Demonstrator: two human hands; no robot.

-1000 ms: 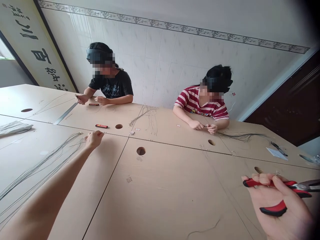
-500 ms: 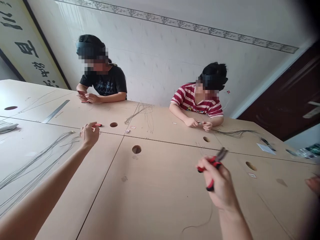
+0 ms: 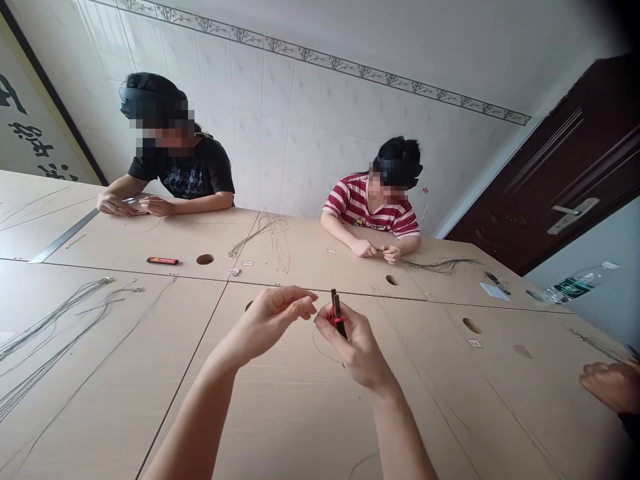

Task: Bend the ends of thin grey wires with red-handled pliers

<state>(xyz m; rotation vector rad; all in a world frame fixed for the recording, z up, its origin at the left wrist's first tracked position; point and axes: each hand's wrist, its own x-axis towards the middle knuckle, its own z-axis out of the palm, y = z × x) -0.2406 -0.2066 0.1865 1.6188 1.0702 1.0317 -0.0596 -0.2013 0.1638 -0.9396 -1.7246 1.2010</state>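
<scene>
My right hand (image 3: 356,350) is closed around pliers (image 3: 339,320) with red and black handles, their dark jaws pointing up. A thin cord (image 3: 323,350) curves down in a loop below the fingers of both hands. Just left of the pliers is my left hand (image 3: 265,323), thumb and fingers drawn together in a pinch; whatever they may hold is too small to make out. On the table to the left lie bundles of thin grey cords (image 3: 75,310) with small metal ends. A single cord (image 3: 125,333) stretches beside them.
Across the table (image 3: 280,413) sit two people, their hands on small work. A red case (image 3: 163,261), a metal ruler (image 3: 65,237), more cords (image 3: 255,235) and round table holes (image 3: 205,259) lie between. Another person's hand (image 3: 610,387) is at right, near a bottle (image 3: 580,283).
My left hand has come back from the cord bundles to beside my right hand. The pliers have moved left and turned upright. A single cord now shows where my left hand was.
</scene>
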